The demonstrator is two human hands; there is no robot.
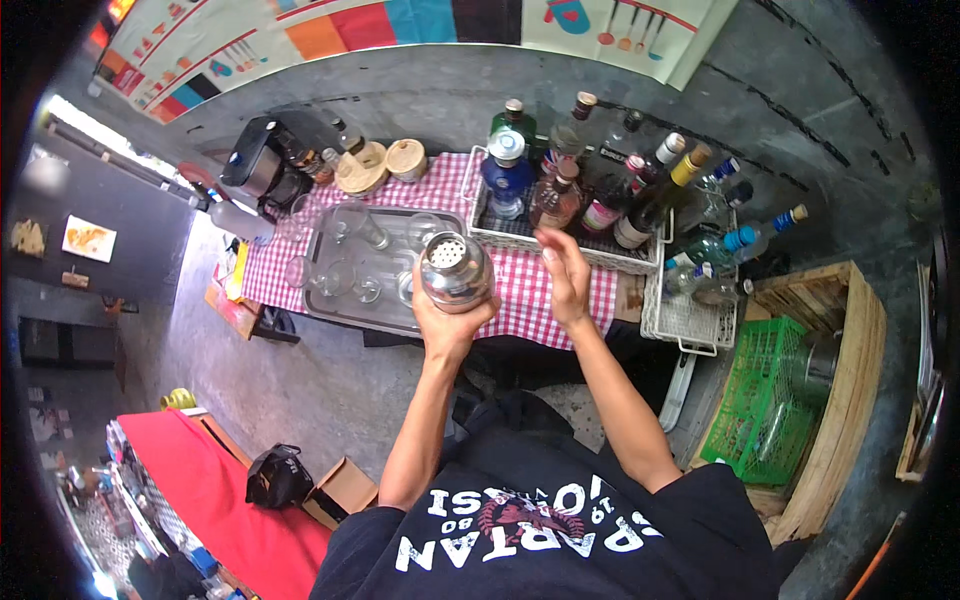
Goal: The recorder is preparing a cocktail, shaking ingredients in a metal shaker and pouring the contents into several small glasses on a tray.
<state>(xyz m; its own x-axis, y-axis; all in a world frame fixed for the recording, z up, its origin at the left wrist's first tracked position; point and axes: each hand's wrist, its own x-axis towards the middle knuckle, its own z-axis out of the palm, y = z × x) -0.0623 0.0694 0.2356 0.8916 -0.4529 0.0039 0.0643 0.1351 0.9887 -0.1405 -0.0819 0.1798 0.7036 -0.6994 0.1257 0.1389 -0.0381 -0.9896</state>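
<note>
My left hand (450, 322) is wrapped round a silver cocktail shaker (462, 285), held up over the near right part of the tray. The shaker's perforated strainer top shows, with no cap on it. To its right, my right hand (567, 280) is raised with the fingers stretched out, apart from the shaker and holding nothing visible. The grey tray (335, 305) bears several clear glasses (338, 277) and lies on a red-and-white checked cloth (530, 300).
Behind my right hand, a white wire basket (600, 252) holds several bottles (555, 200). Another white basket (690, 315) with bottles adjoins it. A black coffee maker (265, 165) stands at the far left. Right of the table sits a wooden crate (850, 370) with a green plastic basket (760, 400).
</note>
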